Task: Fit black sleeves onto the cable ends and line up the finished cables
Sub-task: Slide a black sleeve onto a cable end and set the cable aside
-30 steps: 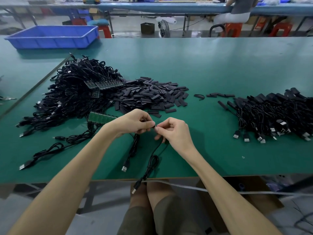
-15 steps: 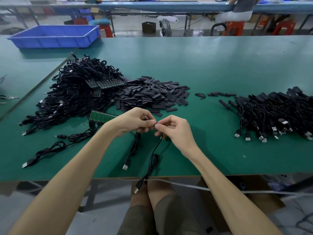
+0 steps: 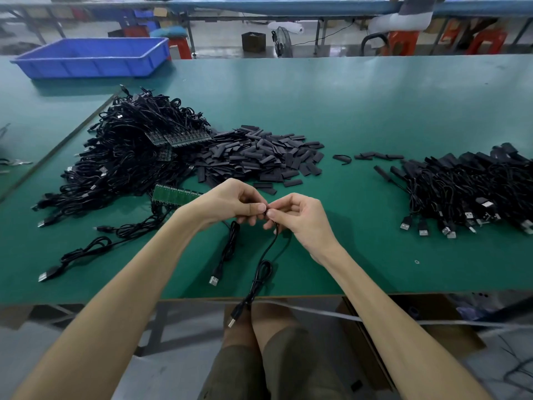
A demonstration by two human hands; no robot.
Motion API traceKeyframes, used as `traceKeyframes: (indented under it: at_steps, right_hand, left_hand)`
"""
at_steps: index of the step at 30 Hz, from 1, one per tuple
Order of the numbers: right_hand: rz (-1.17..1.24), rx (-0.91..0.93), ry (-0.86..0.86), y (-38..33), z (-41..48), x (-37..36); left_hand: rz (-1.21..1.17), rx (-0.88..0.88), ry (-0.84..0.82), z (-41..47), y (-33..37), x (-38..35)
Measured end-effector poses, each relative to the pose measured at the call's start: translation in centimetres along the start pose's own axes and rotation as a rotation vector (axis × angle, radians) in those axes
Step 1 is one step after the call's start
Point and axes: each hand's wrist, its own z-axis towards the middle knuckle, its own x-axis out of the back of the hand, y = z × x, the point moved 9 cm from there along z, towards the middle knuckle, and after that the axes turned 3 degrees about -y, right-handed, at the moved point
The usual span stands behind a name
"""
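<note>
**Left hand [image 3: 227,204] and right hand [image 3: 300,217] are being held tip to tip on one thin black cable [image 3: 266,252]**

Both hands are being held close together just above the green table top [image 3: 375,111], with their fingertips touching. The top end of the thin black cable is being pinched by the thumb and first finger of each hand. The other fingers are being curled in. The very end is being hidden by the fingertips, so it cannot be told if a sleeve is on it. The rest of the cable is being left to hang down over the near table edge. Its silver plug [image 3: 231,322] is dangling in front of the knees.

A second black cable [image 3: 227,252] is lying on the table just below the left hand. A heap of short flat black sleeves [image 3: 259,154] is lying behind the hands. A big tangled heap of black cables [image 3: 129,157] is lying to the left of the sleeves. A green strip of circuit board [image 3: 173,194] is lying at the near edge of that heap. A row of black cables with sleeves on [image 3: 476,186] is lying well off to the right. Their plugs are pointing at the near edge. A blue plastic tray [image 3: 92,57] is sitting at the far left of the table.
</note>
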Motion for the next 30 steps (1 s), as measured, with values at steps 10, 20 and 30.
traceKeyframes:
  at_steps: [10,20,30]
  right_hand:
    - [0.013,0.0,0.033,-0.1,0.0,0.2]
    - [-0.026,-0.015,0.024,0.0,0.3,0.0]
    - [0.005,-0.003,0.022,0.5,0.3,0.5]
  left_hand:
    - [0.06,-0.061,0.046,0.0,1.0,0.2]
    - [-0.045,-0.121,0.123,-0.1,0.7,1.2]
    - [-0.055,-0.144,0.098,-0.2,1.2,0.3]
